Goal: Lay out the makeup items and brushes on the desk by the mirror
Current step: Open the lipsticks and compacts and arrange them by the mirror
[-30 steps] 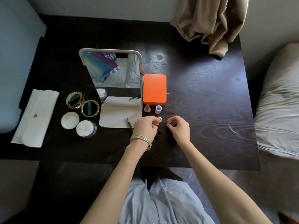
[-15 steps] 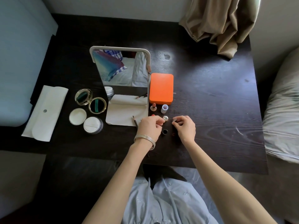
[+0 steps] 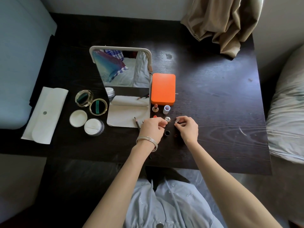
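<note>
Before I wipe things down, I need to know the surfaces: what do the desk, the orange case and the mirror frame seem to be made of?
Desk: dark wood or wood veneer, with visible grain and a slight sheen. Orange case: probably matte plastic or coated metal, smooth with rounded corners. Mirror frame: pale, smooth, likely plastic or painted metal; I cannot tell which.

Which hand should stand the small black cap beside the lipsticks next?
Probably the right hand: the black cap lies between both hands, but the left hand already pinches the glittery piece. What the right fingers hold is unclear.
</note>
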`<action>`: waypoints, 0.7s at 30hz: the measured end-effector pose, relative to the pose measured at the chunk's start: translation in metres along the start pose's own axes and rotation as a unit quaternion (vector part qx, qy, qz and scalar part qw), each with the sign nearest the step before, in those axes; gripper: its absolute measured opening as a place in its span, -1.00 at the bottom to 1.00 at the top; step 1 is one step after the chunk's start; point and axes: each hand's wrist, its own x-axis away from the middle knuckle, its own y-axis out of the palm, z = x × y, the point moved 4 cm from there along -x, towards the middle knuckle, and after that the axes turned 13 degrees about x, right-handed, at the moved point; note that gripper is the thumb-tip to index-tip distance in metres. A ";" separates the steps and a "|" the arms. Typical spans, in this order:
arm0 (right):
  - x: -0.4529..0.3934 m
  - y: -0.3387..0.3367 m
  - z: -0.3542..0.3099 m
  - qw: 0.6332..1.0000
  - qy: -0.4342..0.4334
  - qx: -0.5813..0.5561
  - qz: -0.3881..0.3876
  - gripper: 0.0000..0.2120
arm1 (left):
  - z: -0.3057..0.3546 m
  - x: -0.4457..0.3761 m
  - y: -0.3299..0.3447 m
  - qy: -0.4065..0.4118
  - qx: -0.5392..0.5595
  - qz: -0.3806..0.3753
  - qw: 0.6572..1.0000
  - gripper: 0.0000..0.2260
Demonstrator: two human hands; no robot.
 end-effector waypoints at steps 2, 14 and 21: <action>0.000 0.000 0.000 1.000 -0.006 -0.005 -0.004 -0.84 | 0.000 0.000 0.000 -0.001 -0.003 -0.001 1.000 -0.75; 0.043 -0.043 -0.015 0.997 -0.012 -0.070 -0.026 -0.55 | 0.002 -0.004 -0.002 0.008 0.009 0.011 1.000 -0.74; 0.064 -0.051 -0.017 0.997 -0.010 -0.075 -0.030 -0.58 | 0.003 0.001 -0.007 0.011 0.018 0.012 1.000 -0.73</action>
